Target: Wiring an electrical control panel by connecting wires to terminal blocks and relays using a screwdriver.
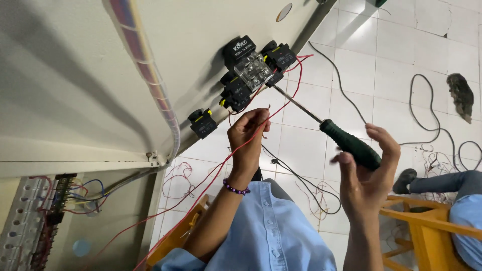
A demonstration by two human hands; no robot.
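My left hand (247, 131) pinches a thin red wire (296, 83) just below the black switch blocks (236, 93) mounted on the inside of a cream cabinet door (65, 75). A purple bead bracelet sits on that wrist. My right hand (366, 173) grips the dark green handle of a screwdriver (349, 144). Its long steel shaft runs up and left, and the tip touches a black contact block (279, 57) beside a clear-covered terminal block (252, 69).
A spiral-wrapped cable bundle (150, 75) runs down the door to wired terminals (55, 200) in the cabinet. Black and red wires (427, 115) lie loose on the white tiled floor. A yellow wooden stool (427, 231) and another person's leg and shoe (437, 183) are at right.
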